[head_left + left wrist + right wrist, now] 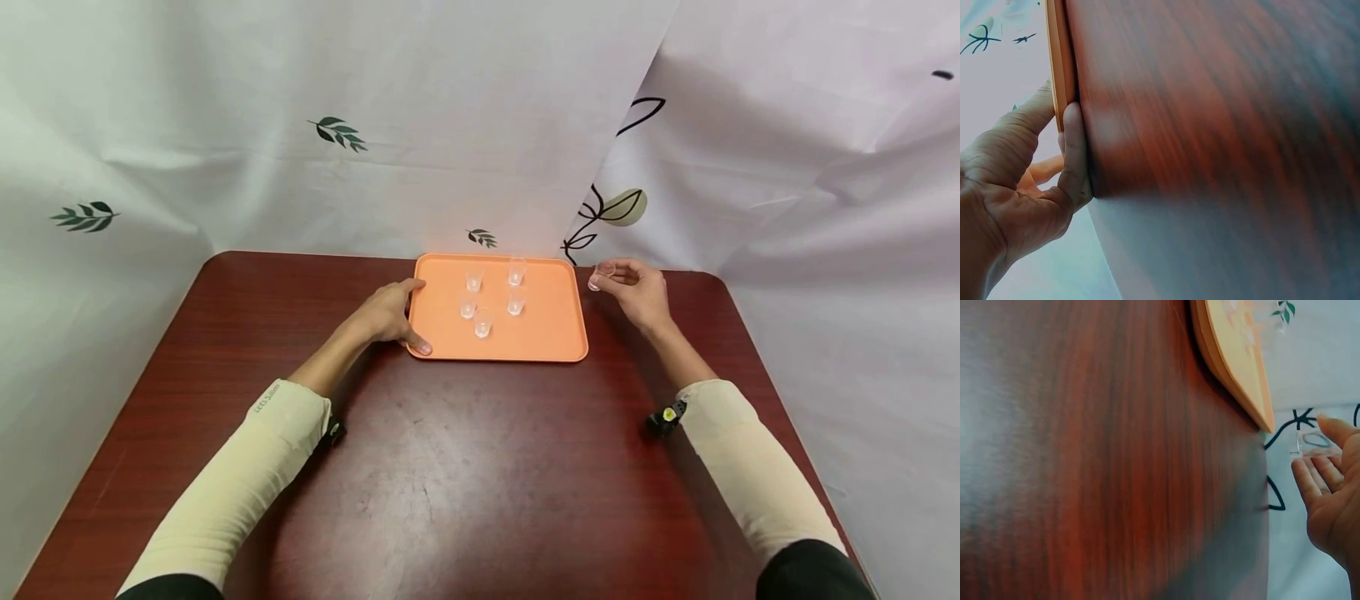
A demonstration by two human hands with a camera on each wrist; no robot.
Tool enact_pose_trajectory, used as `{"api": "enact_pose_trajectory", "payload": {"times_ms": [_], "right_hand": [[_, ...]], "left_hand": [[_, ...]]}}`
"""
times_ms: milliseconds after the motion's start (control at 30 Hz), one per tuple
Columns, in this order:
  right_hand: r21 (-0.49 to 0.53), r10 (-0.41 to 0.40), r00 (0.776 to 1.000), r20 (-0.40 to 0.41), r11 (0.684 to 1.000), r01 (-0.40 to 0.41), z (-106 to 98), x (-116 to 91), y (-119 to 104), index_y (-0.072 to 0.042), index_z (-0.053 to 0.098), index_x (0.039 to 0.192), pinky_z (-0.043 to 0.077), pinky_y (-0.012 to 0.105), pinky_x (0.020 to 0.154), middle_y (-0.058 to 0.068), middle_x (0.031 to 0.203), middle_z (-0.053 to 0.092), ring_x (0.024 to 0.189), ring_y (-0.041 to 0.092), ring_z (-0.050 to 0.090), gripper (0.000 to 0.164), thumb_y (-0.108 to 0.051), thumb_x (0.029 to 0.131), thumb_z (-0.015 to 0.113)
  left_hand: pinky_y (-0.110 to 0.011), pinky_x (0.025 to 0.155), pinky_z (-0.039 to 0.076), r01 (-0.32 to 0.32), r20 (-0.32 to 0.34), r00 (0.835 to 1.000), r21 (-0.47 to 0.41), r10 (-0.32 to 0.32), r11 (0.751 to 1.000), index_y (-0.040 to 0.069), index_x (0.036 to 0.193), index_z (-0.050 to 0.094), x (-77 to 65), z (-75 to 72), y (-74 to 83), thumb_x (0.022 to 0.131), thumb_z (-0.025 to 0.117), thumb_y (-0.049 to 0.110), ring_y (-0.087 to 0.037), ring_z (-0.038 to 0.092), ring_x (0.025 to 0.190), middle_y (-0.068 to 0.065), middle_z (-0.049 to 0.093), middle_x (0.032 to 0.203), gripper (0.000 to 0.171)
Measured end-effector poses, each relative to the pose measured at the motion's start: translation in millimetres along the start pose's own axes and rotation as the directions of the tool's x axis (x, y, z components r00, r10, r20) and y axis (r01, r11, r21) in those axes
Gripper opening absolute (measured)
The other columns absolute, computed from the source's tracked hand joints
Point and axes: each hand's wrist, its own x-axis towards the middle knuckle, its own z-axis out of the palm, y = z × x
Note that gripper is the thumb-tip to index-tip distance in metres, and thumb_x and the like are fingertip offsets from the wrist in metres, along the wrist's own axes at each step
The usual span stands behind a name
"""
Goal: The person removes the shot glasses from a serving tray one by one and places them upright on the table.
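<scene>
An orange tray (551,333) lies near the table's far edge, with several small clear plastic cups (483,323) standing on it. My left hand (386,314) grips the tray's left end, its thumb over the rim at the near corner. In the left wrist view, that hand's fingers (1072,147) lie along the tray's edge (1062,59), close to the tabletop. Just right of the tray, my right hand (643,293) pinches another small clear cup (602,273) between thumb and fingers. The right wrist view shows this cup (1314,442) tilted at the fingertips.
The dark red-brown wooden table (465,467) extends toward me. A pale cloth backdrop (420,100) with printed leaves hangs close behind the table's far edge and along its right side. Black wrist-worn devices (663,419) sit at the sleeve cuffs.
</scene>
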Motion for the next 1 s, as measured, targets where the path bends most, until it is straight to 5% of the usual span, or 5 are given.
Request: {"api": "enact_pose_trajectory", "payload": {"times_ms": [533, 1000], "right_hand": [[-0.041, 0.183, 0.981, -0.065, 0.982, -0.186, -12.9, 23.0, 16.4, 0.004, 0.073, 0.143, 0.055, 0.009, 0.082, -0.030, 0.091, 0.071, 0.093, -0.010, 0.069, 0.054, -0.020, 0.097, 0.090], [-0.089, 0.217, 0.968, -0.123, 0.969, -0.229, -13.6, 24.9, 27.1, -0.001, 0.077, 0.139, 0.052, 0.010, 0.082, -0.027, 0.093, 0.069, 0.093, -0.011, 0.066, 0.049, -0.022, 0.096, 0.091]], "left_hand": [[-0.062, 0.134, 0.036, -0.021, 0.011, 1.000, 0.022, 0.020, 1.000, 0.009, 0.178, 0.032, -8.6, -1.2, 6.9, 0.068, 0.113, 0.031, -0.047, 0.035, 0.167, -0.028, 0.039, 0.177, 0.139], [-0.061, 0.135, 0.036, -0.036, 0.026, 0.999, 0.015, 0.036, 0.999, 0.007, 0.178, 0.029, -13.3, -4.2, 10.6, 0.072, 0.111, 0.028, -0.045, 0.036, 0.166, -0.028, 0.039, 0.177, 0.136]]}}
